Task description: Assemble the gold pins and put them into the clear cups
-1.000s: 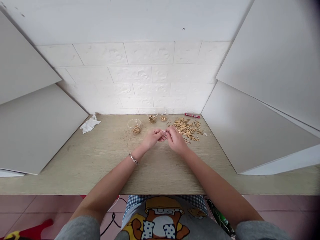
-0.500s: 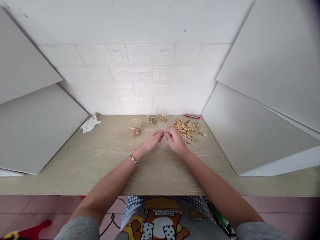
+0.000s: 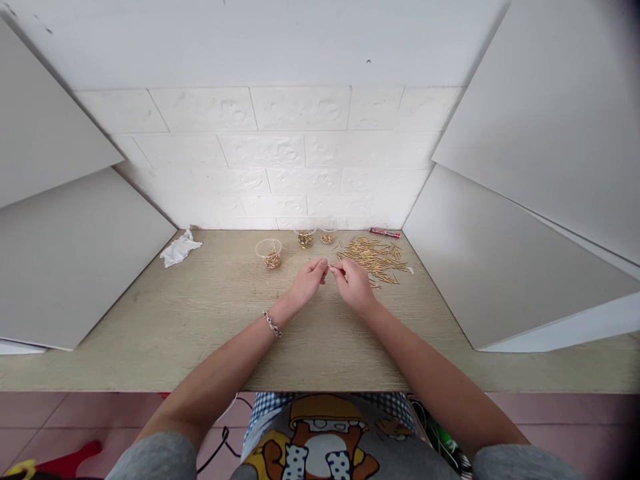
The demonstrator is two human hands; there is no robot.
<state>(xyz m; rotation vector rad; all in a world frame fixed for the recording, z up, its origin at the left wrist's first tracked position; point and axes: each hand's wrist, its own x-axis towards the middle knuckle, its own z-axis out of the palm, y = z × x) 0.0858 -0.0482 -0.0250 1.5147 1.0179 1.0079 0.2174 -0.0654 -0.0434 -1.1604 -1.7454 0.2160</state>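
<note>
Over the middle of the table, my left hand [image 3: 309,279] and my right hand [image 3: 351,283] meet with their fingertips pinched close together. A thin gold-coloured stick [image 3: 329,267] shows between them, and both hands grip it; most of it is hidden by the fingers. Just beyond my right hand lies a loose pile of thin gold sticks [image 3: 373,257]. To the left of my left hand stands a clear plastic cup [image 3: 269,250] with small gold pieces in its bottom. Farther back are two more clear cups, one with gold pieces [image 3: 305,239] and one holding fewer [image 3: 327,238].
A red tube-shaped packet [image 3: 385,233] lies at the back right by the wall. Crumpled white tissue [image 3: 181,249] sits at the back left. Grey-white panels [image 3: 520,260] stand on both sides of the wooden table [image 3: 320,360], and a white brick-pattern wall [image 3: 280,147] closes the back.
My left wrist has turned slightly and shifted a little to the right, bracelet included. Both hands keep their pinch at nearly the same spot.
</note>
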